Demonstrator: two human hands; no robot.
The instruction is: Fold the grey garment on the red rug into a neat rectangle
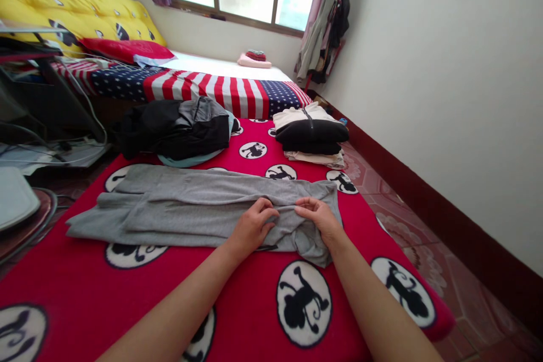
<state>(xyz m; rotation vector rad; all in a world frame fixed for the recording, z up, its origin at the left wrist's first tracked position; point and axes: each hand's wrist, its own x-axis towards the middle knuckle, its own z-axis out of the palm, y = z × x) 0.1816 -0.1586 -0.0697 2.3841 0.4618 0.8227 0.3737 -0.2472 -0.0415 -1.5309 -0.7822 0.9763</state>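
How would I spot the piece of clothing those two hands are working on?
Find the red blanket printed with black monkey circles. Across its middle lies a long grey garment, laid flat, with the left hand and right hand pinching its right end. Unlike the dark heap and folded stack behind, it is spread out and plain grey.

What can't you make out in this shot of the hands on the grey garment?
Head view only:
- Grey garment: type unclear, folded over itself; both hands cover its right end.
- Left hand and right hand: fingertips buried in cloth.
- Dark clothes pile: items indistinguishable.
- Folded stack: lower layers hidden.
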